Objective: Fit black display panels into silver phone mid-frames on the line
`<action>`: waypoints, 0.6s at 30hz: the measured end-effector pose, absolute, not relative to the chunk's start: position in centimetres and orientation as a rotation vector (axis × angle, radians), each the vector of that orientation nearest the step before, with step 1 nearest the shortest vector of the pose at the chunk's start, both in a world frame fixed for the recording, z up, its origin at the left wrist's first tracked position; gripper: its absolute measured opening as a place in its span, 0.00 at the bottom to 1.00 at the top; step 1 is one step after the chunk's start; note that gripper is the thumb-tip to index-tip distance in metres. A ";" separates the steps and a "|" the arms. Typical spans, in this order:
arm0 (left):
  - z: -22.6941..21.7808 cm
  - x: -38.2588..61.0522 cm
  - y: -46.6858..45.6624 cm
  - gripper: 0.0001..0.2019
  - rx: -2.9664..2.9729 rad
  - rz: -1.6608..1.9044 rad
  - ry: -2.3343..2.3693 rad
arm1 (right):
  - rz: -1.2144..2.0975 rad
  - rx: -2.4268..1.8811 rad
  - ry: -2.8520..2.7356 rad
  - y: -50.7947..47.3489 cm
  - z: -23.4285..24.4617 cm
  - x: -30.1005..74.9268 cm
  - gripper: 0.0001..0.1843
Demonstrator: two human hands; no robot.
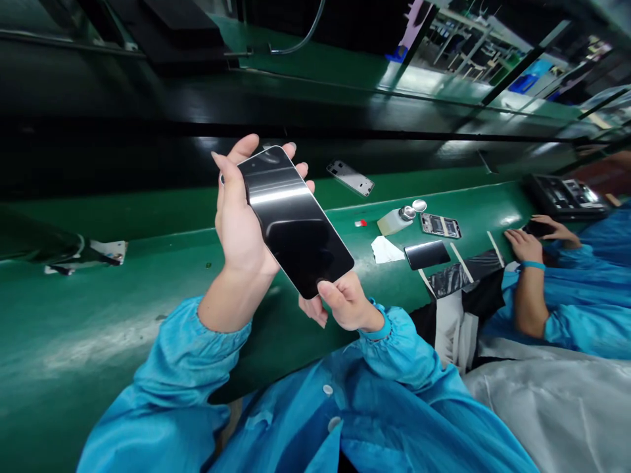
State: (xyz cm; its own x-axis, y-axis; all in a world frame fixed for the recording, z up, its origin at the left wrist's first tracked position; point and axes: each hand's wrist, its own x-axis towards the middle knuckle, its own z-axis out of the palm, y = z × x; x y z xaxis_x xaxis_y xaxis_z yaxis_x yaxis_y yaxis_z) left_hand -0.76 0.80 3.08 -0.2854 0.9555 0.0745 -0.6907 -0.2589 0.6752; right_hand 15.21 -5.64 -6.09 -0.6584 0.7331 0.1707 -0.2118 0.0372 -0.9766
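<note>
Blue smock sleeves (162, 368) fill the near edge of the frame as a worker lifts a dark phone (293, 220) clear of the green bench (98, 309), tilted so that overhead light runs in a bright band across its glass, an angle that would seem to suit looking over the surface.

Wrapped around the phone's far left edge is the left hand (240, 217), thumb along one side and fingertips showing past the other, so the face stays uncovered. Its near lower corner is pinched by the right hand (345, 303), thumb pressed on the glass and fingers underneath, steadying the slanted piece. Both hands are closed on the phone, which hangs in the air above the bench, touching nothing else.

Farther right on the bench lie a small white bottle (394, 220) with a round lid (419, 205) just beside it, a white cloth (386, 250), a second dark phone (426, 254) lying flat, and an opened phone frame (440, 225) with its inner parts showing. Another frame (350, 177) rests on the far, darker strip.

At far right a co-worker's hands (525, 244), one wrist in a blue band, rest on the bench over a small dark piece; a tray of parts (566, 196) sits beyond them.
</note>
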 end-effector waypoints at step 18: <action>-1.6 -1.8 6.9 0.30 0.680 1.885 0.890 | 1.745 -0.607 -1.725 -0.7 -7.1 15.6 0.25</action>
